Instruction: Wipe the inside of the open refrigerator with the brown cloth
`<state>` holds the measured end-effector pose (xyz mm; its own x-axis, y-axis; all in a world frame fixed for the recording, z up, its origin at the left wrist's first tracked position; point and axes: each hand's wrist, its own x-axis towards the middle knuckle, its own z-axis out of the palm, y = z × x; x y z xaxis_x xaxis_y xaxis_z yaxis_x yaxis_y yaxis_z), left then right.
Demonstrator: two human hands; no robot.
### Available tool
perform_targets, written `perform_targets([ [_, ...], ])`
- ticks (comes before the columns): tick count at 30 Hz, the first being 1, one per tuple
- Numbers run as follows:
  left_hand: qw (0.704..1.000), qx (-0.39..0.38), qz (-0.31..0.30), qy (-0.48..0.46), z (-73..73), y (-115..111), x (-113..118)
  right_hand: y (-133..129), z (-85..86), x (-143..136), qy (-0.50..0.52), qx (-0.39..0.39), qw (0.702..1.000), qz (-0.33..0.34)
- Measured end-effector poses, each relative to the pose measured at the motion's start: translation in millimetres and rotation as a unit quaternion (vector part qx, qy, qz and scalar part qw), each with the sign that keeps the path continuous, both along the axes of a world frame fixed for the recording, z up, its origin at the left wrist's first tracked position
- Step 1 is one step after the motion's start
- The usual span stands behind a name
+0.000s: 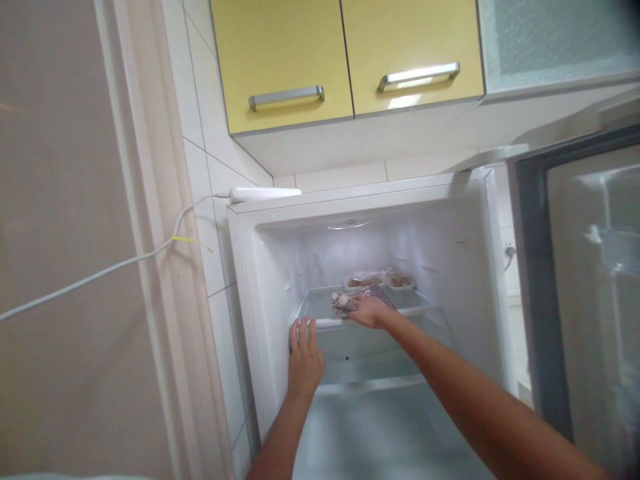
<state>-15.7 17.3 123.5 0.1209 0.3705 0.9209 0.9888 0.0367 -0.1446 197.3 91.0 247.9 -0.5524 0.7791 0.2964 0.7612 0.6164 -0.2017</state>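
Holding a cloth (357, 299) flat on the fridge shelf (415, 308), the right hand (369, 311) presses down; the left hand (303, 357) grips the shelf's front edge, just beside it.

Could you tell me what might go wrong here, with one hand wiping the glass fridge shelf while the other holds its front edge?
1. The right hand presses a cloth on the glass shelf; a hard push might tip or shift it, though the left hand steadies the front edge.
2. The food trays sit just behind the cloth; a wider sweep could knock them.
3. The fridge door stands open, so the inside may warm up.
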Motion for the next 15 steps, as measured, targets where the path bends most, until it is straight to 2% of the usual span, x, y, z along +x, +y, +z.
perform_targets([
  [6, 1.000, 0.018, -0.008, 0.012, -0.6, 2, -3, 3, -2.4, 51, 0.015, -0.002, 0.997, -0.073],
  [15, 1.000, 0.008, -0.028, 0.004, 1.4, 1, -3, 9, -12.5, 81, 0.033, 0.023, 0.990, -0.136],
])
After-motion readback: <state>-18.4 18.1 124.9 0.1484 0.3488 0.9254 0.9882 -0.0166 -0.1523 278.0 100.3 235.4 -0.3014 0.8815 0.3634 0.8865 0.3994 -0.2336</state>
